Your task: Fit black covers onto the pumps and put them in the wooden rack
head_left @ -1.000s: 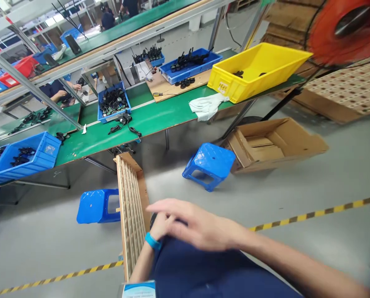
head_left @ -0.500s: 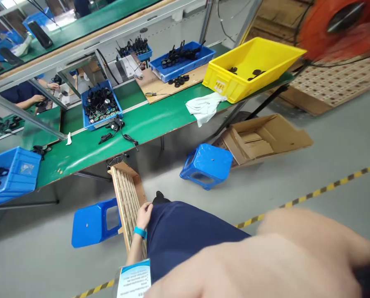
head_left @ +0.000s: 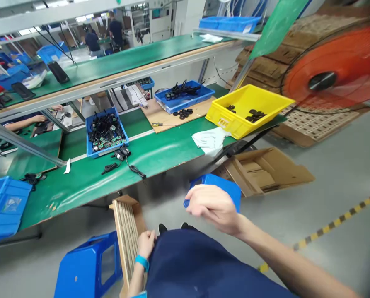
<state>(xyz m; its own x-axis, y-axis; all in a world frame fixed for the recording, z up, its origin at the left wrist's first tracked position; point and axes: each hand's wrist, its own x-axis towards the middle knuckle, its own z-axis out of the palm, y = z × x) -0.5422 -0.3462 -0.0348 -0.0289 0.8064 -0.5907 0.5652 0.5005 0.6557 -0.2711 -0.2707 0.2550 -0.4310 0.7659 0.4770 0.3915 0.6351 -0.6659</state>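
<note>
My right hand (head_left: 212, 205) is raised in front of my body, its fingers curled into a loose fist. Whatever may be inside it is hidden. Behind it, partly covered, stands a blue plastic stool (head_left: 231, 188). Low at my side, my left hand (head_left: 146, 244), with a turquoise band on the wrist, is closed against my dark blue clothing (head_left: 185, 256). Its fingertips are hidden, so I cannot tell if they grip anything. Beside that hand is a slatted wooden rack (head_left: 125, 231).
A green workbench (head_left: 169, 147) carries a blue bin of wired parts (head_left: 105, 132), a corded black part (head_left: 122, 153), a white cloth (head_left: 211, 140) and a yellow bin (head_left: 250, 109). Around it are an orange fan (head_left: 323, 80), an open carton (head_left: 268, 169) and another blue stool (head_left: 79, 265).
My right hand, large and blurred at the lower right before, is now farther out in front of me with curled fingers. The view has tilted up; my left hand stays by the rack.
</note>
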